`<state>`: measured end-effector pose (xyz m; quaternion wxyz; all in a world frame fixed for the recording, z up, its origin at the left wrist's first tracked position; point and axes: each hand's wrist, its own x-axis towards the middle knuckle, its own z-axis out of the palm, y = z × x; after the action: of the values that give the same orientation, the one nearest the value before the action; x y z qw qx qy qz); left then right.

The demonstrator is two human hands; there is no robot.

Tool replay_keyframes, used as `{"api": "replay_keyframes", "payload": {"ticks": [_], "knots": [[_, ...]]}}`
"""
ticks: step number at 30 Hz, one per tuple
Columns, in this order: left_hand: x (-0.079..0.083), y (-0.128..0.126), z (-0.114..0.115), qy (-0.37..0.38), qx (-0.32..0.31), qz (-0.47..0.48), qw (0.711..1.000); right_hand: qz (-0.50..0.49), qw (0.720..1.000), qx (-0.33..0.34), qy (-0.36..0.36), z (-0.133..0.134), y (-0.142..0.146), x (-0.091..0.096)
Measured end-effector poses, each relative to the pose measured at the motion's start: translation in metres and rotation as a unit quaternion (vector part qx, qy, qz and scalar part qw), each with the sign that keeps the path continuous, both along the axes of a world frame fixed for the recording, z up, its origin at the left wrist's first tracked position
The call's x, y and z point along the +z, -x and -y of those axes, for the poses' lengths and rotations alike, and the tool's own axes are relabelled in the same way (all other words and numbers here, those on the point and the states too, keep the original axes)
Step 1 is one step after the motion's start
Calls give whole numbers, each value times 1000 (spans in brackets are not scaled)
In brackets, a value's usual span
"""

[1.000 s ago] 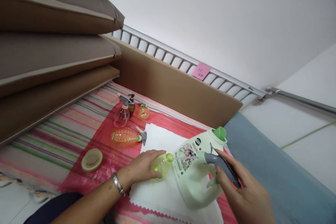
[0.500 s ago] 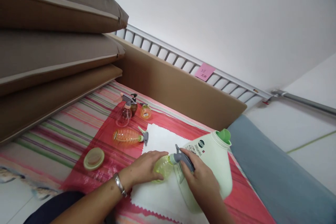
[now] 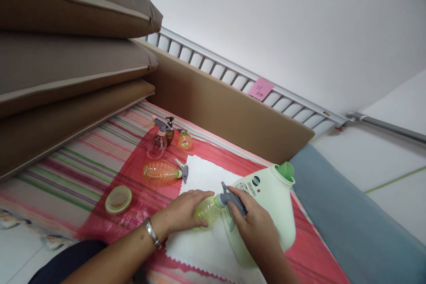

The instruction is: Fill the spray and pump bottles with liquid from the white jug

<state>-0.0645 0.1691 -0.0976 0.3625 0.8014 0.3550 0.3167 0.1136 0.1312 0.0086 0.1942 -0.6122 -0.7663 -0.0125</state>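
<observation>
- Since a second ago the right hand (image 3: 256, 226) has carried the grey trigger head (image 3: 229, 199) in from beside the pale green jug (image 3: 271, 202) to the mouth of the small yellow-green bottle (image 3: 206, 211). Over the last half second almost nothing has shifted.
- Head view, hands: the left hand (image 3: 181, 213), with a metal bracelet (image 3: 151, 234) at the wrist, lies over the bottle with its fingers curled close together, holding it down. The right hand pinches the trigger head between thumb and fingers, right at the bottle's neck.
- Head view, where things lie: the bottle rests on its side on the white cloth (image 3: 203, 177), which lies on a red plastic sheet (image 3: 140, 173). The jug stands just behind the right hand, touching or nearly so.
- Head view, around them: an orange spray bottle (image 3: 159, 171) lies at the cloth's far edge, a clear spray bottle (image 3: 158, 144) stands beyond it, and a round green lid (image 3: 118, 199) sits to the left. Brown cushions (image 3: 66, 53) are stacked further left.
- Judgement on doing it well: keep the left hand firm so the bottle cannot roll, line the head up squarely with the neck, and turn only the collar. The dip tube is hidden, so whether it is fully inside cannot be told.
</observation>
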Motion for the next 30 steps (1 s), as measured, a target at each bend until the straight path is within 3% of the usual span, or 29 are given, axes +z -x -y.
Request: {"api": "replay_keyframes", "payload": {"ticks": [16,23,30], "knots": [[2,-4,-1,-2,1,-22,1000,-23,999,-17,32,-4,-7,-6],[5,-5,-3,9,-1,-8,1000,-35,999,-5,-8,-4,-9,-15],[19,-27,-4,-2,123,137,983,-2,997,43,-63,-1,4,-20]]}}
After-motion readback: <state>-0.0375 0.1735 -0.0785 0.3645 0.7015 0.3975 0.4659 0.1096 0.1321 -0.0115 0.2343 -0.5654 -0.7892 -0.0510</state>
